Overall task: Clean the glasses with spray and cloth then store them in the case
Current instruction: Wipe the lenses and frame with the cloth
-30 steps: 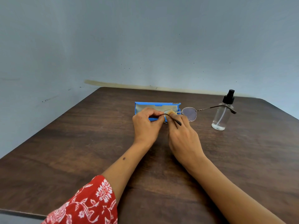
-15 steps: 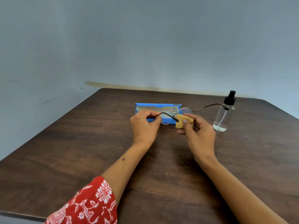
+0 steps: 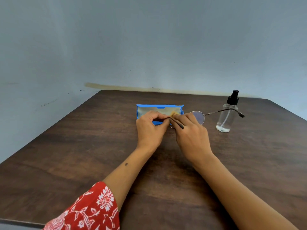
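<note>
Nearest, a red floral sleeve on the left forearm, both arms reaching forward over the dark wood surface. Further out, left hand and right hand close together, just in front of the case. Left grip: fingers curled, pinching the glasses at the near temple and lens rim, holding them off the surface. Right grip: fingertips pressed together on the yellow cloth, only a small tuft showing above the knuckles; left lens hidden behind the fingers, so actual contact there a judgement, not plainly seen. Right lens clear of both hands, far temple stretching out to the right and crossing in front of the bottle. Behind the hands, blue case lying open, pale lining facing the camera, nothing visible inside. Off to the right, well apart from the case, spray bottle upright, cap on, a little liquid at the bottom. Step in hand, by the look of it: wiping the left lens with the cloth. Still to do: right lens, then storing. Next move likely calls for shifting the left pinch toward the bridge and sliding the cloth across to the exposed lens, lightly, given the thin wire frame; afterwards folding both temples before lowering into the case.
</note>
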The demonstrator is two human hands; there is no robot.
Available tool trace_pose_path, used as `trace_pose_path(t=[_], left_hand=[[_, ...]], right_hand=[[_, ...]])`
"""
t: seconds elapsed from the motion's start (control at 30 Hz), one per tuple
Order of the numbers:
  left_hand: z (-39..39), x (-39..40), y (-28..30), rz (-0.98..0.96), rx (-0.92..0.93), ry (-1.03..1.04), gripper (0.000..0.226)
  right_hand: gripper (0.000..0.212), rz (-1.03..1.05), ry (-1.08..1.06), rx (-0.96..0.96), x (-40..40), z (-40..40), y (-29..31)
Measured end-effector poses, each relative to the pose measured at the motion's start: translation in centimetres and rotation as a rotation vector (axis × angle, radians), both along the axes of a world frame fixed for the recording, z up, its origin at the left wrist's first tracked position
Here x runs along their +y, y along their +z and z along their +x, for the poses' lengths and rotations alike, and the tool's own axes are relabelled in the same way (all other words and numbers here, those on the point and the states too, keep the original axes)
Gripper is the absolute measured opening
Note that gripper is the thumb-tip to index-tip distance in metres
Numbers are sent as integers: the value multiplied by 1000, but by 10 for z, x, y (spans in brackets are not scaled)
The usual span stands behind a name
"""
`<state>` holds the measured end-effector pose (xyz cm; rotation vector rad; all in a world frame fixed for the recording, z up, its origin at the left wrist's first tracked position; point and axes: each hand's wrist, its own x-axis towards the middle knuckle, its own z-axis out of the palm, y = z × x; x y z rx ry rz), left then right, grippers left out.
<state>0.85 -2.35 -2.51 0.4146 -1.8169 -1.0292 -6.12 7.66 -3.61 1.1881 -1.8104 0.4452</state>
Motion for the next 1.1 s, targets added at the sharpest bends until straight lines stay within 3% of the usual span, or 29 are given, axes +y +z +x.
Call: trace_pose_path(t=[0.33,0.53,0.67,0.77,0.87,1.1], left_hand=[[0,-5,1,45,47,24,11],[1,-9,0,38,57,40,12],[1,-8,2,48,76,44,13],[0,-7,1,53,81,34,12],[1,-9,0,51,71,33,12],[0,-8,0,37,92,38,11]], right_hand=[[26,42,-16,6,0,8,-5],[32,116,53,-24,1,9,-12],[44,93,-20,-130,3,8,-6],[32,51,11,-116,1,12,-6],[42,72,111,-143,0,18,-8],[32,1,41,-135,0,13,-8]])
